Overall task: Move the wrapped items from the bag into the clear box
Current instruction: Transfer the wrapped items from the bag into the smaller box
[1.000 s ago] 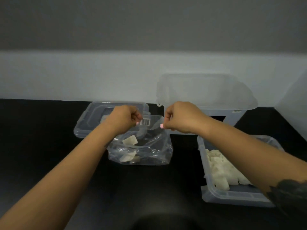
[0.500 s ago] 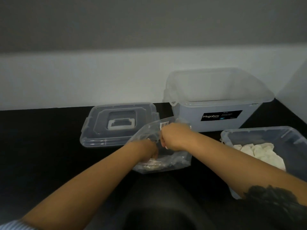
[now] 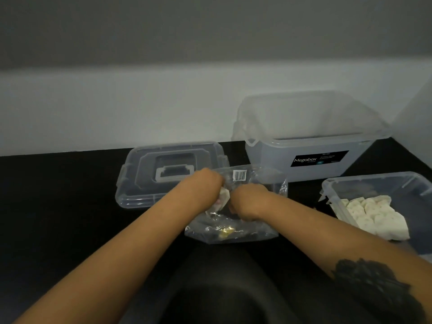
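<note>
A clear plastic bag (image 3: 233, 230) with a barcode label lies on the black table, with a few wrapped items (image 3: 224, 231) showing at its bottom. My left hand (image 3: 207, 182) is at the bag's mouth, its fingers curled round a white wrapped item (image 3: 223, 197). Just to the right, my right hand (image 3: 247, 202) grips the bag's plastic with its fingers curled downward and partly hidden. The clear box (image 3: 374, 177) stands at the right and holds several white wrapped items (image 3: 374, 216).
A clear lid with a handle (image 3: 149, 181) lies flat behind the bag on the left. A larger clear Megabox tub (image 3: 311, 139) stands at the back against the white wall. The table's right end meets a side wall.
Both hands came down from holding the bag's top up in the air and moved into the bag's mouth. A white wrapped item now shows in my left hand. The camera shifted left.
</note>
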Demonstrator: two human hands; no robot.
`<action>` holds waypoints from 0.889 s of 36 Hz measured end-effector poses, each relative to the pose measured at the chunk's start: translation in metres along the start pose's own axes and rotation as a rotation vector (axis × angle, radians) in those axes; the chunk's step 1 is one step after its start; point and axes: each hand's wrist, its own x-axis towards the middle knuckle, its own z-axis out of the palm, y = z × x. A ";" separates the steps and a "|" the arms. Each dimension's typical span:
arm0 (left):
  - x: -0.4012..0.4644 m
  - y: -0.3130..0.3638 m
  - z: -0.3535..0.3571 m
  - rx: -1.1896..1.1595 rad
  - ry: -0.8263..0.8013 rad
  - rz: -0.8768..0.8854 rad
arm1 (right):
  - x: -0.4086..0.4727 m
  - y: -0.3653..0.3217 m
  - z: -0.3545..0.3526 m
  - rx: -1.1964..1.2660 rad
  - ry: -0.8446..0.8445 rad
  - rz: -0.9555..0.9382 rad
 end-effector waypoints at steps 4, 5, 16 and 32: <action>-0.012 -0.012 0.001 -0.072 0.147 -0.047 | 0.007 -0.007 0.007 0.009 -0.068 -0.162; -0.014 -0.014 0.002 -0.092 0.167 -0.062 | 0.009 -0.009 0.009 0.013 -0.075 -0.197; -0.023 -0.026 0.008 -0.160 0.270 -0.047 | 0.028 -0.022 0.037 0.023 -0.058 -0.274; -0.022 -0.036 0.009 -0.292 0.329 -0.038 | 0.026 0.009 0.020 0.390 0.050 -0.119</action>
